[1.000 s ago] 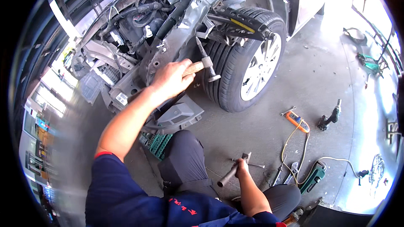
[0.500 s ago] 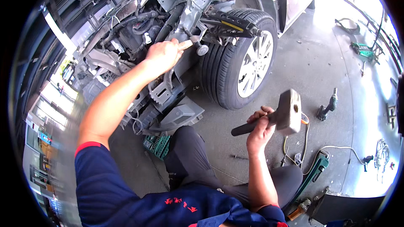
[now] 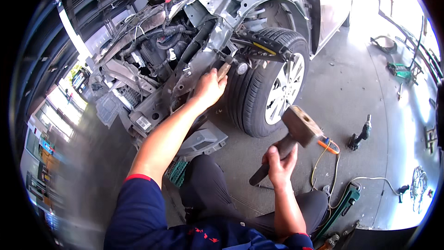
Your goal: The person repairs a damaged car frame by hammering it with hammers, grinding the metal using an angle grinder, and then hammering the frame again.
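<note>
My left hand point(image 3: 210, 87) is closed around the wooden handle of a small hammer point(image 3: 224, 69). Its round-faced metal head lies by the bare metal front structure point(image 3: 203, 55) of a partly stripped car, just left of the front wheel point(image 3: 247, 92); whether it touches the metal I cannot tell. In front of that wheel, my right hand point(image 3: 280, 164) grips the dark handle of a sledgehammer point(image 3: 301, 126), fingers wrapped round it below the block head. The heavy head is raised above the floor, tilted up and apart from the car.
A black bar with a yellow stripe point(image 3: 266, 48) juts out over the tyre. On the floor at right lie a cordless drill point(image 3: 360, 134), an orange meter point(image 3: 329, 145) with leads and a green pipe wrench point(image 3: 344, 203). A green socket set point(image 3: 176, 172) sits by my left knee.
My left hand and the small hammer sit further right and lower in the picture. The sledgehammer has swung to a steeper tilt, its head shifted left. The whole view has shifted a little.
</note>
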Tool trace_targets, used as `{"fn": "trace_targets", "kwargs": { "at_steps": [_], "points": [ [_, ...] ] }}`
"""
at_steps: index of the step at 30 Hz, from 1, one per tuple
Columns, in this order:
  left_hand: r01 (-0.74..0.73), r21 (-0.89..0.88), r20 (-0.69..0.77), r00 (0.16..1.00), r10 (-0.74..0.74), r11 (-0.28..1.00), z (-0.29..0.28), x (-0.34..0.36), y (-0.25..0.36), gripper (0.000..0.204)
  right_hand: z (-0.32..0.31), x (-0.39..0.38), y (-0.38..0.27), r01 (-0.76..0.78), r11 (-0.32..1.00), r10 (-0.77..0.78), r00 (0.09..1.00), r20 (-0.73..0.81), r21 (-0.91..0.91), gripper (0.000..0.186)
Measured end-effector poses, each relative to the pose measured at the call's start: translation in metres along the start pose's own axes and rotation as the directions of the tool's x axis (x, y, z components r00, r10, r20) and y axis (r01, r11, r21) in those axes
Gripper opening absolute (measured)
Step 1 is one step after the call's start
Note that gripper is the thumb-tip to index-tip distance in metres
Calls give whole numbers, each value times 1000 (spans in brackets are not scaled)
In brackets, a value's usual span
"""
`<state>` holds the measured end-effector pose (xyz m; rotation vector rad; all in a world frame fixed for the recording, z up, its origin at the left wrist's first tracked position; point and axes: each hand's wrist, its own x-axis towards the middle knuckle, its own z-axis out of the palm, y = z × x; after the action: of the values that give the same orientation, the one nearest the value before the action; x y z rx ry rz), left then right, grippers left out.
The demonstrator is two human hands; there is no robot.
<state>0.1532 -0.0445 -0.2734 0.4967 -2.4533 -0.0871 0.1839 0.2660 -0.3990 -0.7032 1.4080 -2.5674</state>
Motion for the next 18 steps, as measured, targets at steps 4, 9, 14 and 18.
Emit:
{"fn": "trace_targets", "kwargs": {
  "at_steps": [4, 9, 14, 18],
  "points": [
    [30, -66, 37, 999, -28, 997, -4, -2, 11, 45, 22, 13, -16, 270, 928, -240, 960, -143, 255, 31],
    [95, -128, 97, 992, -82, 987, -2, 5, 7, 44, 63, 42, 8, 270, 816, -169, 957, -234, 512, 29],
    [35, -201, 37, 999, -28, 979, 3, 8, -1, 38, 109, 88, 32, -68, 982, 60, 997, 51, 176, 18],
    [57, -162, 14, 998, -56, 985, 3, 7, 5, 35, 104, 95, 29, -193, 977, 189, 981, 54, 88, 20]
  ]
}}
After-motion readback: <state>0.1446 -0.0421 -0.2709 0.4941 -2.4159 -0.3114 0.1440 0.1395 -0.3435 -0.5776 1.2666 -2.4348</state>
